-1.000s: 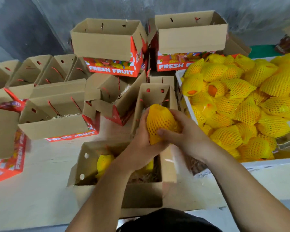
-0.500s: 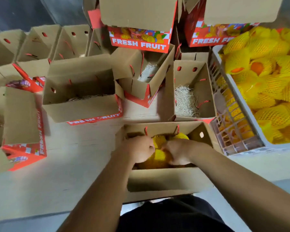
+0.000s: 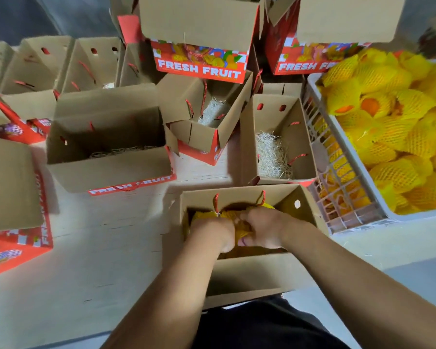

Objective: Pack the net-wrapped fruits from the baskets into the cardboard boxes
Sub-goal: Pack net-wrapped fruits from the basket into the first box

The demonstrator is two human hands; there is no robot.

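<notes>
Settling fruit into the near box (image 3: 239,270), that's the step in hand: both hands are down inside it, side by side. The left hand (image 3: 213,234) has its fingers curled over a net-wrapped fruit (image 3: 242,226), and the right hand (image 3: 263,229) curls onto the same yellow netting, thumb tucked low; whether either truly grips or just presses, I cannot tell. More netted fruit shows beneath and beyond the knuckles. Off to the right of the right hand, the basket (image 3: 350,217) is heaped with fruit. Next, I'd judge, both hands let go and the right reaches across for another. Just beyond the hands waits a straw-lined box (image 3: 297,137).
</notes>
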